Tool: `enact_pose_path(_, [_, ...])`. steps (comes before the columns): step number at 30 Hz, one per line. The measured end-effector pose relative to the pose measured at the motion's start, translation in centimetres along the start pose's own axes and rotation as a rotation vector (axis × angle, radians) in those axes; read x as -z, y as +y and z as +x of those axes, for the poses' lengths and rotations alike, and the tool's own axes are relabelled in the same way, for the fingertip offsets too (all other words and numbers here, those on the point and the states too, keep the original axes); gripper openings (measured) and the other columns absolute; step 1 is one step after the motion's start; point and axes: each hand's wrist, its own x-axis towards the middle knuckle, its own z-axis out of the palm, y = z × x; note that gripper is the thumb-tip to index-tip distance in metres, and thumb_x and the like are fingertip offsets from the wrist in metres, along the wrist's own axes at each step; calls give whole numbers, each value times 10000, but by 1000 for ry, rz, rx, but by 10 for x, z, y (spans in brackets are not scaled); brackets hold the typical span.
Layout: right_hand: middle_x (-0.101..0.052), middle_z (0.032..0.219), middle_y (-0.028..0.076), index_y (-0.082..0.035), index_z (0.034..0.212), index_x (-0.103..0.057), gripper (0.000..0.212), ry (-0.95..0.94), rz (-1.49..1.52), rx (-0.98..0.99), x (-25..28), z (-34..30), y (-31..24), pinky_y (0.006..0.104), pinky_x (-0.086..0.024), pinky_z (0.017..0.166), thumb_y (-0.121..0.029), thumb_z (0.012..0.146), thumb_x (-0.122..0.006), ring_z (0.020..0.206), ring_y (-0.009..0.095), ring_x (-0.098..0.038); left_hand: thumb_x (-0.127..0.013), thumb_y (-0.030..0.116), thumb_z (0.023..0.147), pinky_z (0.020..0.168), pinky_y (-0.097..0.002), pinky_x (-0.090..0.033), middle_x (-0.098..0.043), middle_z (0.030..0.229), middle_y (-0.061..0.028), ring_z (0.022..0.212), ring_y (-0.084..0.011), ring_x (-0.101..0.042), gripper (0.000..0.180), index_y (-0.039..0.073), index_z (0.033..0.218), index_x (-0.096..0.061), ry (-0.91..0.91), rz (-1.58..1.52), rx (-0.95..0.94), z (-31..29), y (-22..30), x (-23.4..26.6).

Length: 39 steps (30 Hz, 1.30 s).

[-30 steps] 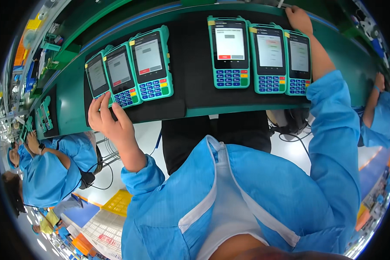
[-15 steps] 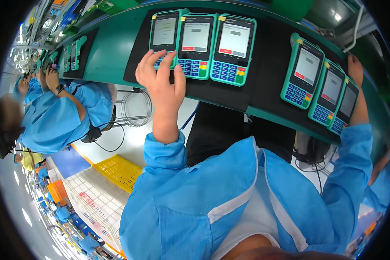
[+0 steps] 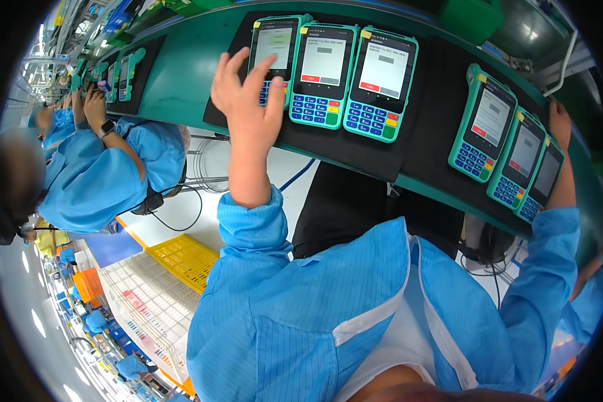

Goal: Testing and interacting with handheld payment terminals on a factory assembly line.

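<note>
Three teal handheld card payment terminals stand side by side in front of me, keypads toward me. Over the left terminal (image 3: pixel 273 50) hovers my left hand (image 3: pixel 248 100), fingers spread, holding nothing. Its index fingertip is at the lit screen; whether it touches cannot be told. The middle terminal (image 3: pixel 319 67) and the third terminal (image 3: pixel 380 74) show pale screens with a red button. Farther right lie a fourth terminal (image 3: pixel 484 124), a fifth terminal (image 3: pixel 518 157) and a darker-screened terminal (image 3: pixel 544 175). My right hand (image 3: pixel 560 127) is beside that last one, its fingers mostly hidden.
Black mats (image 3: pixel 425 124) cover part of the green bench (image 3: pixel 181 80). At the left a co-worker in a blue smock (image 3: pixel 87 177) handles similar terminals. A yellow perforated tray (image 3: pixel 187 261) sits low on the left. A white cable (image 3: pixel 561 74) hangs at the back right.
My left hand has moved up the left terminal, from its keypad to its screen. The whole view has shifted slightly. My right hand stays beside the far right terminal.
</note>
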Motion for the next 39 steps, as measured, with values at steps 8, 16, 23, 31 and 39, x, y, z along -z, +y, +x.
enact_pose_path(8, [-595, 1110, 306, -19, 1144, -612, 500, 13, 4, 31, -1, 2, 2, 454, -429, 937, -429, 934, -418, 1088, 456, -549, -666, 238, 763, 1097, -589, -134, -474, 1348, -89, 1359, -383, -307, 304, 223, 1063, -708, -129, -75, -64, -9, 27, 5])
enact_pose_path(16, [-587, 1135, 302, -27, 1160, -601, 500, 0, 10, 19, 1, -1, -4, 452, -424, 939, -432, 936, -412, 1108, 450, -541, -669, 250, 751, 1092, -599, -135, -485, 1341, -89, 1355, -385, -318, 309, 230, 1057, -712, -108, -29, -36, -12, 25, 4])
enact_pose_path(23, [-591, 1142, 291, -30, 1197, -591, 509, -23, -27, 10, 1, 2, 2, 450, -432, 942, -439, 948, -417, 1123, 440, -540, -670, 244, 754, 1088, -610, -134, -480, 1343, -98, 1358, -393, -307, 306, 226, 1057, -712, -128, -22, -36, -12, 29, 4])
enact_pose_path(31, [-586, 1153, 292, -22, 1188, -593, 526, -22, -28, 7, -2, 1, -2, 446, -427, 944, -443, 939, -401, 1118, 436, -546, -711, 315, 693, 1067, -650, -126, -453, 1362, -116, 1364, -414, -276, 383, 240, 1069, -708, -172, -32, -86, -9, 53, 6])
enact_pose_path(39, [-599, 1167, 271, -53, 1224, -593, 521, -5, -38, 2, -1, 7, 2, 438, -431, 957, -459, 950, -413, 1143, 415, -547, -737, 353, 698, 1042, -690, -134, -406, 1388, -153, 1363, -434, -263, 421, 257, 1104, -687, -265, -87, -150, -3, 91, -13])
